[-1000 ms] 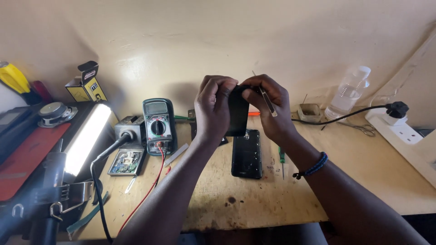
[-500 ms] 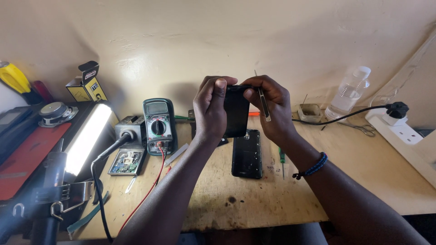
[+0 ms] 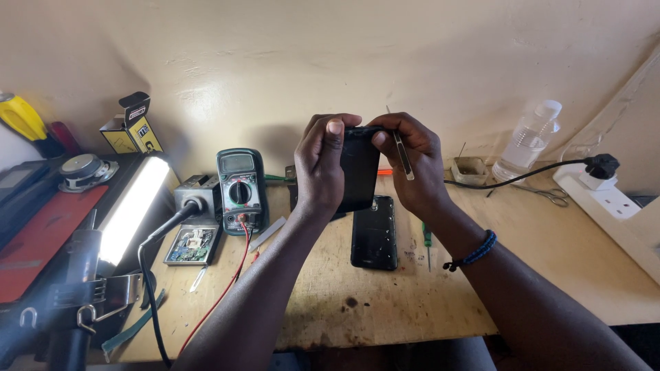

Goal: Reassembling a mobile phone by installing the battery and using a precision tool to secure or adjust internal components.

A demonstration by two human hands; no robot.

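Two hands, left hand [image 3: 322, 165] and right hand [image 3: 416, 165], are clamped on a black phone [image 3: 359, 168], raised above another phone [image 3: 375, 232]; tweezers [image 3: 403, 154] are pinched rightward.

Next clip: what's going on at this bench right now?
A person holds a black phone up above a wooden workbench with both hands. The left hand grips its left edge; the right hand holds the other side along with a thin metal tool. A second dark phone lies flat below, beside a green screwdriver. A multimeter stands to the left, next to a lit lamp.
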